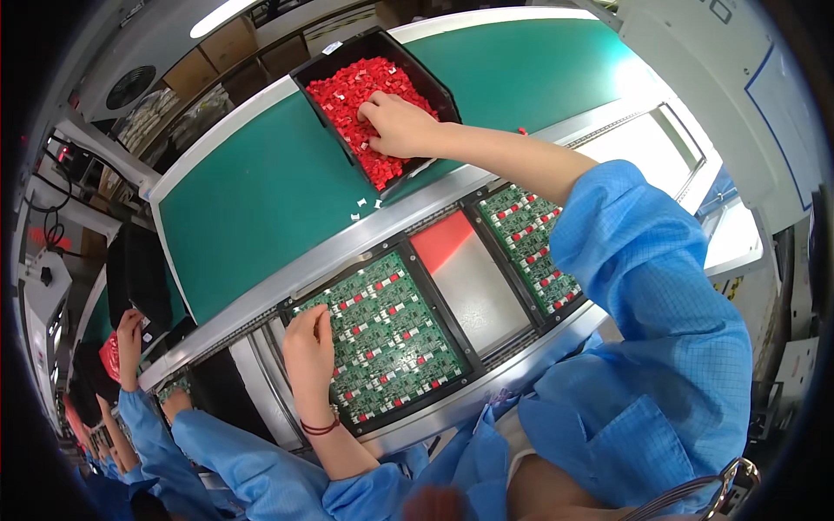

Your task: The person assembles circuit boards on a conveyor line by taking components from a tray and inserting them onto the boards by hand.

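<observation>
Right hand is down in the black bin at the far edge of the green table, fingers curled into the heap of small red plastic parts; can't tell if it has actually pinched one. Left hand lies flat and loosely spread on the left edge of the near panel of green circuit boards in its black carrier, holding nothing, just steadying it. A second board panel sits to the right, mostly under the right forearm; some red parts are already seated on both panels. The red parts look light, rigid and smooth, likely to slip or scatter, so pinch one by its side faces with fingertips. Boards look stiff but delicate: press on the carrier frame or bare edge, not on components. A few white bits lie loose on the table near the bin. Co-workers in blue sleeves at lower left.
</observation>
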`<state>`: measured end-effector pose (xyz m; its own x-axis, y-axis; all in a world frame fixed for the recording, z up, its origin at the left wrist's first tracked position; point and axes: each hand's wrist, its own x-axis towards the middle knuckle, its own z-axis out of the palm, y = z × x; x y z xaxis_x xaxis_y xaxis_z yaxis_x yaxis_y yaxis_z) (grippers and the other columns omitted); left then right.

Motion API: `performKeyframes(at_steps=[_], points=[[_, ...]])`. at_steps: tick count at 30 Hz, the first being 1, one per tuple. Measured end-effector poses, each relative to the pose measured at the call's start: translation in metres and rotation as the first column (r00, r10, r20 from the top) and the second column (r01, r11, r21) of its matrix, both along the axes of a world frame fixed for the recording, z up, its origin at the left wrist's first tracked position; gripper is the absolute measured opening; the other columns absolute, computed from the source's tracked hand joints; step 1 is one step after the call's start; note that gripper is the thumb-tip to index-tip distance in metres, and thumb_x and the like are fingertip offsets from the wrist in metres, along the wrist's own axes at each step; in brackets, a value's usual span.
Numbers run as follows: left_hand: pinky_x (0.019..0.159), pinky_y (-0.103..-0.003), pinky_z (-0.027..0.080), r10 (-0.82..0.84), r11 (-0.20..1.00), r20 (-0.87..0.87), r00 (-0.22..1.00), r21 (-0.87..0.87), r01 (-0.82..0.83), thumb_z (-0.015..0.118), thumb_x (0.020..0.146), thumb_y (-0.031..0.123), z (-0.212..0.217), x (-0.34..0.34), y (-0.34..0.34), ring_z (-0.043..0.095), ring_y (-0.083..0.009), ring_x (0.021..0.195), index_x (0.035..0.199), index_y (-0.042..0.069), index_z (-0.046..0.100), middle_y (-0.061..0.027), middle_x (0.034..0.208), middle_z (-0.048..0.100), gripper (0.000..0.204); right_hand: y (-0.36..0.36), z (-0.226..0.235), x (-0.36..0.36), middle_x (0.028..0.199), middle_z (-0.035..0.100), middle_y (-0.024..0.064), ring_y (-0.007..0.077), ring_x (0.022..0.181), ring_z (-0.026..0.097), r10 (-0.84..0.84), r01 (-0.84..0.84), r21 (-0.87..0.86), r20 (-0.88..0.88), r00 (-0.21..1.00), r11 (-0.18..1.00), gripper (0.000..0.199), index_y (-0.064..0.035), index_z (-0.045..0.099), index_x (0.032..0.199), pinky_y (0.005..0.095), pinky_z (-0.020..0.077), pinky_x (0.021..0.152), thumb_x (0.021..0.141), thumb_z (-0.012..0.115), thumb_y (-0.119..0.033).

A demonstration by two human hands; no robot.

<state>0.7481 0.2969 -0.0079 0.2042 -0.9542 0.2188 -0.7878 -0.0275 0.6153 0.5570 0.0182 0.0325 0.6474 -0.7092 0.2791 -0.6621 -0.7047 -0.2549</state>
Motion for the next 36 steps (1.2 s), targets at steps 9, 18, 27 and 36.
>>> performKeyframes(at_steps=[9, 18, 27, 36], points=[[0.064, -0.033, 0.047, -0.098, 0.991, 0.109, 0.989, -0.085, 0.107, 0.056, 0.084, 0.007, -0.011, 0.007, 0.002, 0.061, -0.0280, 0.070, 0.091, -0.004, 0.062, -0.0170, 0.081, 0.063, 0.015, 0.004, 0.001, -0.016, 0.092, 0.058, 0.0194, 0.0337, 0.091, 0.056, 0.146, -0.142, -0.074, 0.056, 0.988, 0.987, 0.022, 0.0008, 0.059, 0.090, 0.0420, 0.0457, 0.080, 0.071, 0.056, -0.007], [0.060, -0.032, 0.046, -0.044, 0.997, 0.084, 0.995, 0.065, 0.039, 0.055, 0.086, 0.007, 0.002, 0.004, -0.003, 0.060, -0.0230, 0.066, 0.091, -0.006, 0.061, -0.0155, 0.078, 0.061, 0.016, 0.004, -0.010, -0.006, 0.090, 0.057, 0.0129, 0.0311, 0.088, 0.058, 0.143, -0.131, -0.185, 0.053, 0.988, 0.974, 0.021, -0.0014, 0.057, 0.090, 0.0409, 0.0499, 0.073, 0.070, 0.059, -0.008], [0.074, -0.039, 0.046, -0.146, 0.989, 0.048, 0.988, -0.023, 0.147, 0.053, 0.083, 0.004, 0.001, 0.000, -0.005, 0.057, -0.0350, 0.083, 0.094, 0.000, 0.062, -0.0190, 0.087, 0.059, 0.015, 0.005, -0.001, -0.023, 0.093, 0.062, 0.0135, 0.0293, 0.090, 0.059, 0.118, -0.100, -0.082, 0.259, 0.959, 0.992, 0.020, -0.0039, 0.063, 0.092, 0.0365, 0.0474, 0.081, 0.075, 0.062, -0.014], [0.086, -0.031, 0.047, -0.019, 0.982, -0.991, 0.136, 0.007, 0.188, 0.039, 0.096, 0.020, 0.000, -0.018, -0.012, 0.057, -0.0235, 0.101, 0.122, -0.001, 0.044, -0.0145, 0.117, 0.053, 0.034, 0.084, 0.048, -0.020, 0.089, 0.060, 0.0066, 0.0120, 0.077, 0.059, 0.234, -0.356, 0.090, 0.602, 0.763, 0.930, 0.014, 0.0006, 0.061, 0.092, 0.0246, 0.0496, 0.068, 0.079, 0.064, -0.003]])
